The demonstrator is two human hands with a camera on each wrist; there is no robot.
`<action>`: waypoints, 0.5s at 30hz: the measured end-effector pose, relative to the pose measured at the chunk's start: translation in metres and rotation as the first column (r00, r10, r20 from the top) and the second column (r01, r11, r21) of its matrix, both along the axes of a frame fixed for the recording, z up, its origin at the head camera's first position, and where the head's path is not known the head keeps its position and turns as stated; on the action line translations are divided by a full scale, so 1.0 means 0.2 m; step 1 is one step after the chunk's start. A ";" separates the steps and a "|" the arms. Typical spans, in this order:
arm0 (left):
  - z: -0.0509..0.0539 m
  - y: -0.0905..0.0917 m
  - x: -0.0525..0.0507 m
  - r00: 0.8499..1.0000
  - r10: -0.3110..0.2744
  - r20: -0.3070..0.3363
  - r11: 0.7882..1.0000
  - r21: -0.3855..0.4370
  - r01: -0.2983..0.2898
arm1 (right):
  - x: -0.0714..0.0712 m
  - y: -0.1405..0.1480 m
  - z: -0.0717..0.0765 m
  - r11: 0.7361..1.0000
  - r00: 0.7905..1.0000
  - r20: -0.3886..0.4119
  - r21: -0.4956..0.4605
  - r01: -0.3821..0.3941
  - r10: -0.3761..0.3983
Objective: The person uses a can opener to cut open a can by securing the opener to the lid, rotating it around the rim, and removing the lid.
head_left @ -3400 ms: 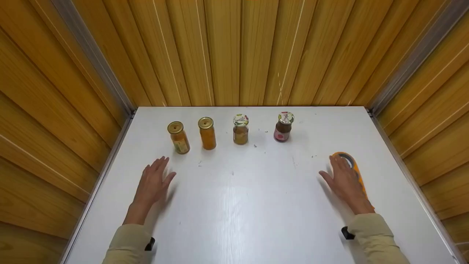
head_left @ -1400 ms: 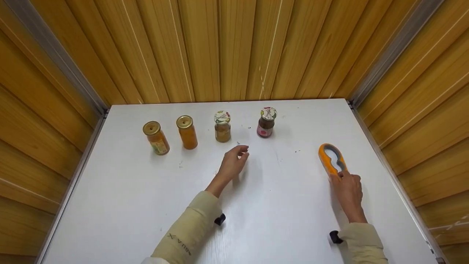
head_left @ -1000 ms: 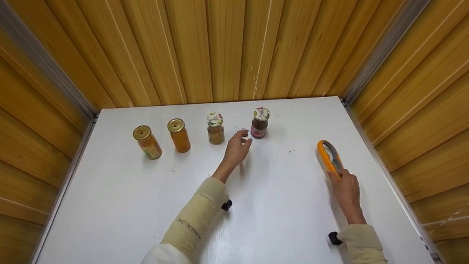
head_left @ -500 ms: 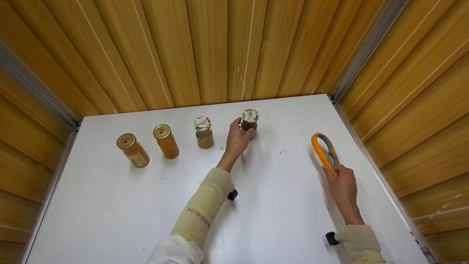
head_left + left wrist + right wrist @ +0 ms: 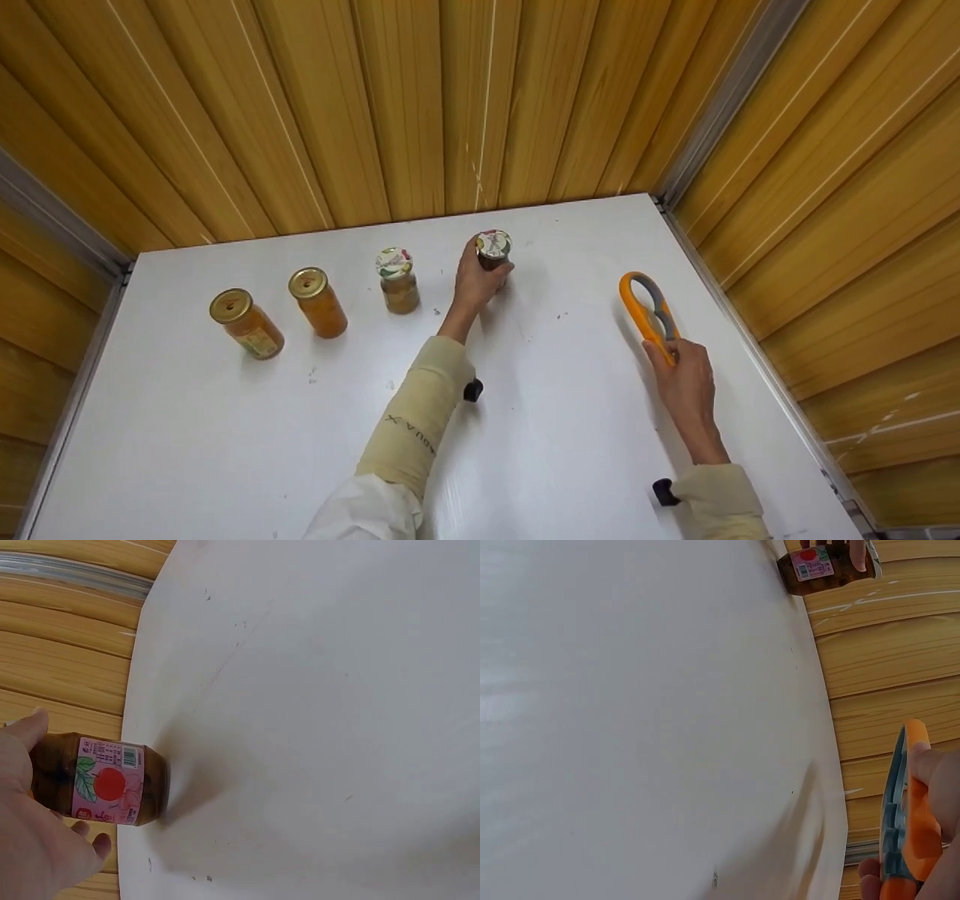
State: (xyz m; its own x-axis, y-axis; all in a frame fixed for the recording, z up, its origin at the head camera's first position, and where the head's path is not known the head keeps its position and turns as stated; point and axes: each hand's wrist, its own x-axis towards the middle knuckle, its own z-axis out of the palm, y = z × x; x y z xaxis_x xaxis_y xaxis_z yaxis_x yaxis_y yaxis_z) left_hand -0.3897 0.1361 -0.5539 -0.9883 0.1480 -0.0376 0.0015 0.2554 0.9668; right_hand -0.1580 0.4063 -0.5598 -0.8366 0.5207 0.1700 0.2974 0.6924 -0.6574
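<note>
My left hand grips a dark glass jar near its top, thumb on one side and fingers on the other. A pink label with a red fruit faces the left wrist camera, and the lid is white with a colourful print. Held in my right hand is an orange and grey jar opener, pinched at its handle end and raised at a slant over the table. The right wrist view shows the opener's grey toothed inner edge. Part of its handle is hidden by my fingers.
Left of my left hand stand a small jar with a printed lid and two amber jars with gold lids, one nearer and one farther left. Wood-patterned panels border the white table at back and sides.
My left hand has reached across to the dark jar and taken hold of it. My right hand has picked up the jar opener. The head view has shifted to the right.
</note>
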 end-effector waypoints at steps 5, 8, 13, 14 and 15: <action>-0.03 -0.01 -0.02 1.000 -0.018 0.017 1.000 0.011 0.017 | 0.00 -0.02 0.01 1.000 1.000 0.005 -0.007 0.007 -0.007; -0.04 -0.02 -0.02 0.999 -0.038 0.011 0.999 0.016 0.037 | -0.01 -0.03 0.02 1.000 1.000 0.000 -0.009 0.002 -0.002; -0.06 -0.07 -0.02 0.996 -0.090 0.019 0.996 0.013 0.089 | -0.01 -0.05 0.01 1.000 0.999 -0.033 -0.017 -0.017 0.016; -0.06 -0.09 -0.02 0.994 -0.103 0.025 0.995 0.014 0.103 | -0.01 -0.05 0.01 1.000 0.999 -0.038 -0.019 -0.019 0.018; -0.06 -0.10 -0.02 0.992 -0.119 0.030 0.993 0.015 0.118 | -0.02 -0.05 0.01 1.000 0.999 -0.041 -0.022 -0.021 0.020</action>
